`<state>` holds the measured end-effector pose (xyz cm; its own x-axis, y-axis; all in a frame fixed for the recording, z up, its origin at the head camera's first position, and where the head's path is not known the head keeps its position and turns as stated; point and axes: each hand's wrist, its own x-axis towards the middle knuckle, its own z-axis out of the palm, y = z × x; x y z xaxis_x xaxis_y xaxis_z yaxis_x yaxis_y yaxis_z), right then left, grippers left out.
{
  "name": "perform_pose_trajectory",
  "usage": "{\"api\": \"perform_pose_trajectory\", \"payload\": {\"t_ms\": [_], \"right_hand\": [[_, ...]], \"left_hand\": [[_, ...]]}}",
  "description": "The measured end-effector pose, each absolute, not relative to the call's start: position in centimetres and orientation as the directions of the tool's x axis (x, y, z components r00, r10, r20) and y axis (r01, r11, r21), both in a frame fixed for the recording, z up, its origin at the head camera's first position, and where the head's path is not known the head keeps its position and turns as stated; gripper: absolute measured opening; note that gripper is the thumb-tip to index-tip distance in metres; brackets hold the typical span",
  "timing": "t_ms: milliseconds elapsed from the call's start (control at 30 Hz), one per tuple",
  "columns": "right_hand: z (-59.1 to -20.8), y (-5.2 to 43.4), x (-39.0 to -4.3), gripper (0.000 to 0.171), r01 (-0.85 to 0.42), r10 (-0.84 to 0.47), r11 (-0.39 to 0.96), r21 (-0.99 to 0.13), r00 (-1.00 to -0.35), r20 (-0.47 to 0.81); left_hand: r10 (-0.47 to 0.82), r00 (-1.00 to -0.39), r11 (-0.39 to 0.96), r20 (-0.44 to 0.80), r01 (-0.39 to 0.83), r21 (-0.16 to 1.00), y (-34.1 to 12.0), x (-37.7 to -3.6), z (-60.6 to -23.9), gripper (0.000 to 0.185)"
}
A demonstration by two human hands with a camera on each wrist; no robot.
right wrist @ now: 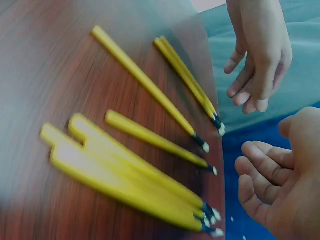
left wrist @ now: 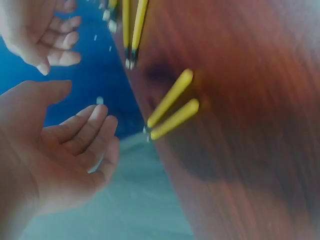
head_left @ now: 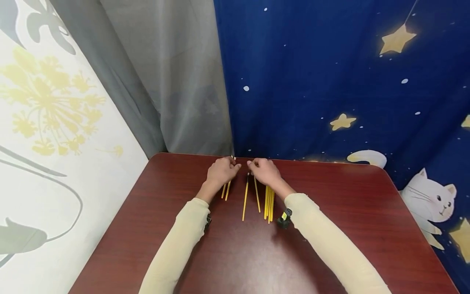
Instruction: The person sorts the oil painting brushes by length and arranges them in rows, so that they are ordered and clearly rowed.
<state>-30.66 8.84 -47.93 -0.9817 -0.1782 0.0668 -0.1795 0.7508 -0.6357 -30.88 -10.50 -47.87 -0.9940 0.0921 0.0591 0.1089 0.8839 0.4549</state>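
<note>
While loosely curled, both hands [head_left: 240, 170] hold nothing.

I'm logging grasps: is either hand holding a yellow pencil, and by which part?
Nothing is held. The left hand and right hand are empty, fingers loosely curled, above the yellow pencils on the red-brown wooden table.

Two hands were over the table [head_left: 330, 228], the left hand [head_left: 219, 171] and the right hand [head_left: 265, 170], both empty. By the left hand lay two yellow sticks [right wrist: 189, 82]. Between the hands lay two single sticks [right wrist: 150, 87]. Under the right hand lay a bundle [right wrist: 125, 187] of at least three sticks; blur hid the exact count.
</note>
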Motion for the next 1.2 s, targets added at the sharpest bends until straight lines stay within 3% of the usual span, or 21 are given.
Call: {"api": "perform_pose_trajectory", "payload": {"t_ms": [200,333,500,700,967,1200], "right_hand": [[-47.5,13.1,-29.8,0.033,-0.176,-0.165,0.786,-0.593,-0.984,0.072],[-48.2,15.2,-29.4,0.025,-0.138,-0.137,0.768,-0.625,-0.989,0.05],[-49.9,16.5,-28.9,0.023,-0.074,-0.099,0.723,-0.687,-0.995,0.003],[-51.5,17.0,-27.9,0.021,0.007,-0.062,0.747,-0.664,-0.995,-0.081],[-52.5,17.2,-27.0,0.026,0.043,-0.076,0.76,-0.649,-0.985,-0.155],[-52.6,17.5,-27.0,0.029,0.045,-0.068,0.78,-0.624,-0.985,-0.156]], "left_hand": [[0.215,-0.973,0.88,0.084,0.231,0.414,-7.3,-29.6,-48.5,0.04],[0.278,-0.958,0.84,0.066,0.276,0.467,-5.7,-29.3,-48.7,0.043],[0.271,-0.962,0.764,0.033,0.235,0.601,-4.4,-28.9,-48.5,0.041],[0.226,-0.971,0.729,-0.078,0.115,0.675,-3.0,-28.5,-49.2,0.027],[0.206,-0.964,0.818,-0.168,0.075,0.57,-1.2,-28.1,-49.8,0.019],[0.219,-0.96,0.891,-0.172,0.125,0.436,-0.1,-28.3,-50.1,0.048]]}}
